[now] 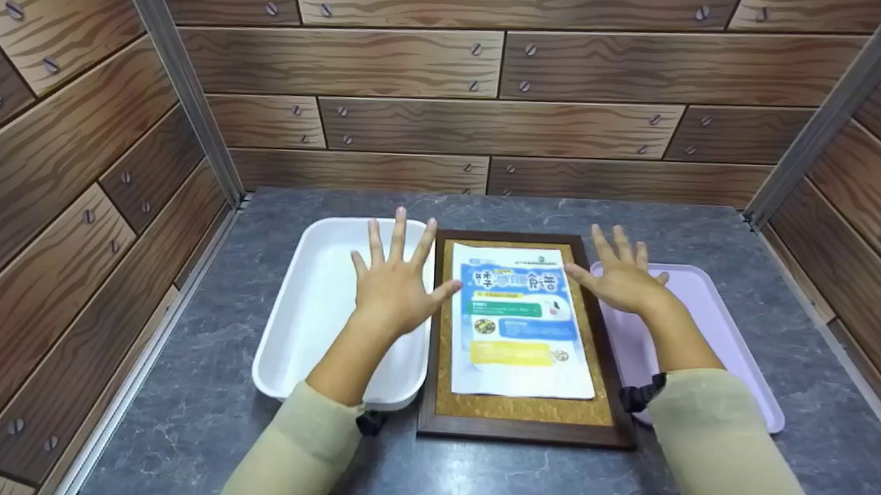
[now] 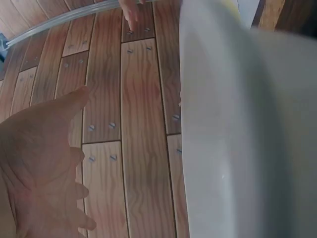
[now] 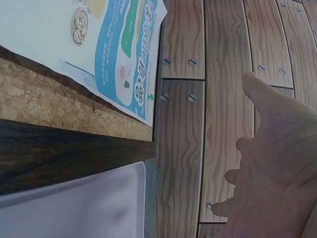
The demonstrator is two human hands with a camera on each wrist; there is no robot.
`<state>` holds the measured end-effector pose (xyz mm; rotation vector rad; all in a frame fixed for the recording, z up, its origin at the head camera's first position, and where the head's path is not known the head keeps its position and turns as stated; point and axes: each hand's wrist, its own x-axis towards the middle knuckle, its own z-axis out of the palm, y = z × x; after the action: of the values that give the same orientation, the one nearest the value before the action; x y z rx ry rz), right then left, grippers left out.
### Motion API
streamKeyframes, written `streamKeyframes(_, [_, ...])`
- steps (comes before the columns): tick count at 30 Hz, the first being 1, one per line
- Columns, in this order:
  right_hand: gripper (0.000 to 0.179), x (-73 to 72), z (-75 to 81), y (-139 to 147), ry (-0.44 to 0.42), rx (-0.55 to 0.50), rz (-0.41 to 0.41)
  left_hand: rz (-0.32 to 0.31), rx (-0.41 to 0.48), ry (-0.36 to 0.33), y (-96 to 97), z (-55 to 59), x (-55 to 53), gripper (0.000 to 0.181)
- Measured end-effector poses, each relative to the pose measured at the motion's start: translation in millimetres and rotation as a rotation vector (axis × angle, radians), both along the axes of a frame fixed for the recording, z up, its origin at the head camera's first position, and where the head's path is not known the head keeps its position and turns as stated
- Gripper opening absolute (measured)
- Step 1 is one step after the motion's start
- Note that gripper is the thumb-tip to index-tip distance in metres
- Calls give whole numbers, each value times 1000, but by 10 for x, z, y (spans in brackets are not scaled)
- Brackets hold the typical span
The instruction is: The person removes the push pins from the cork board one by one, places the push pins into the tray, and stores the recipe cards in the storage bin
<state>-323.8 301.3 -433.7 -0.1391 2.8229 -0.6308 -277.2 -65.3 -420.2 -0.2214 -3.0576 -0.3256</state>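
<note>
The cork board (image 1: pixel 523 409) lies flat on the table, between the white tray (image 1: pixel 299 323) on the left and the lilac tray (image 1: pixel 716 330) on the right. Its long axis runs from the near edge to the far edge, away from the person. The printed sheet (image 1: pixel 521 310) lies on the cork inside the dark frame, with its long axis in the same direction. The large heading is at the far end, so the print reads upright from the person's side. Both trays also extend lengthwise from near to far.

The left hand (image 1: pixel 395 294) is raised over the white tray, fingers straight and spread, holding nothing; in the head view its thumb overlaps the edge of the sheet. The right hand (image 1: pixel 621 281) is raised over the far part of the lilac tray, fingers extended and apart, holding nothing; its thumb points toward the sheet.

The table (image 1: pixel 173 414) has a dark grey surface with pale veining. The back wall (image 1: pixel 446 125), left wall (image 1: pixel 55 208) and right wall (image 1: pixel 869 214) carry a brown plank pattern with slotted screw heads. Grey metal strips (image 1: pixel 184 80) mark the rear corners.
</note>
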Motion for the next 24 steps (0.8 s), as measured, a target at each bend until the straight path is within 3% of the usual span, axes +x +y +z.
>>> streamKeyframes(9, [114,-92,-140,-77,23,-57,45,-99,158,-48,116,-142,217,114])
streamKeyframes(13, [119,-135,-238,-126,40,-86,56,-150,299,-74,143,-209,270,122])
streamKeyframes(24, [121,-273,-439,-211,28,-296,61,-273,672,-194,176,-366,335,126])
